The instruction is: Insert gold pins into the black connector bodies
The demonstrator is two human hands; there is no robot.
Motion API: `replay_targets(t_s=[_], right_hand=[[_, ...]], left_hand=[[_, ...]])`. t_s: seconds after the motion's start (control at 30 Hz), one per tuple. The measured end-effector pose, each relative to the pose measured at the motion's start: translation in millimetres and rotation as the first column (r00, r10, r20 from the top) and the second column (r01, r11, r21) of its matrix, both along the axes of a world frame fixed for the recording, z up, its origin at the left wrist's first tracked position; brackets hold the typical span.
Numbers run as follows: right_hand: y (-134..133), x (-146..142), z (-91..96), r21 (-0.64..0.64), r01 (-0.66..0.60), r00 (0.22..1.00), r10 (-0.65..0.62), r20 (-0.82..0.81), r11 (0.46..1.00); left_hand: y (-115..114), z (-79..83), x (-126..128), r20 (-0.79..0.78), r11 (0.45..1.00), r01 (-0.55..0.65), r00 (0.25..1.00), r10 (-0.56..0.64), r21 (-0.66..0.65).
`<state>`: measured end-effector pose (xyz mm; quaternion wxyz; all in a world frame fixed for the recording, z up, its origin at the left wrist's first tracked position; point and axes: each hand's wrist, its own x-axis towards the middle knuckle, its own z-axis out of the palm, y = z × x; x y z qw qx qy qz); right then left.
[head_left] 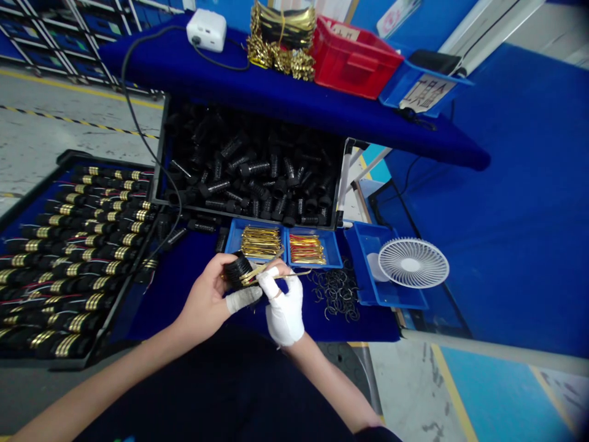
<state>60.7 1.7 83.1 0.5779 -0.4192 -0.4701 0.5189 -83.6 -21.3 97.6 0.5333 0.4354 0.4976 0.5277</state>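
My left hand (209, 301) is closed round a black ribbed cylinder part (239, 268), its thumb wrapped in white tape. My right hand (284, 304), in a white glove, pinches thin gold strips (271, 270) against the side of that part. Both hands hover over the blue cloth just in front of two small blue trays: one with gold strips (260, 241), the other with gold and red strips (307, 248). A pile of black wire rings (337, 293) lies on the cloth to the right of my right hand.
A black bin (343, 178) full of black ribbed parts sits behind the trays. At left a black tray (27, 196) holds rows of parts with gold bands. A small white fan (413, 263) lies in a blue tray at right. A red bin (354, 58) and white box (207, 29) stand on the upper shelf.
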Motion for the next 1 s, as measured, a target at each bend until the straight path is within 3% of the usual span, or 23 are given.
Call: replay_targets(t_s=[0.13, 0.27, 0.43, 0.57, 0.67, 0.8, 0.87, 1.0], right_hand=[[1.3, 3.5, 4.1, -0.027, -0.003, 0.999, 0.005, 0.049, 1.0], [2.6, 7.7, 9.3, 0.039, -0.015, 0.991, 0.009, 0.13, 0.999], [3.9, 6.5, 11.5, -0.041, -0.106, 0.99, 0.109, 0.094, 0.994], [1.3, 0.2, 10.1, -0.026, -0.072, 0.992, 0.074, 0.098, 0.997], [1.6, -0.5, 10.1, 0.019, -0.044, 0.991, 0.041, 0.13, 0.999], [6.2, 4.5, 10.1, -0.015, -0.104, 0.987, 0.105, 0.119, 0.994], [7.5, 6.5, 8.4, -0.042, -0.117, 0.986, 0.121, 0.112, 0.992], [5.6, 6.0, 2.2, -0.147, -0.121, 0.99, 0.13, 0.055, 0.982]], left_hand=[[-2.7, 0.1, -1.3, 0.039, 0.999, 0.046, 0.998, -0.046, -0.002], [-4.5, -4.3, -3.7, 0.081, 0.996, 0.093, 0.993, -0.091, -0.018], [-7.8, -16.2, -7.7, -0.098, 0.997, -0.028, 0.995, 0.035, 0.077], [-7.2, -20.8, -11.1, -0.095, 0.994, -0.066, 0.993, 0.074, 0.088], [-2.2, -14.9, -13.1, -0.028, 0.999, 0.016, 1.0, -0.015, 0.031], [3.2, -7.3, -11.6, 0.11, 0.982, 0.182, 0.978, -0.177, -0.044], [2.2, -8.8, -9.9, 0.065, 0.993, 0.117, 0.991, -0.116, -0.02], [-1.9, -18.1, -11.1, -0.258, 0.981, -0.06, 0.96, 0.107, 0.185]])
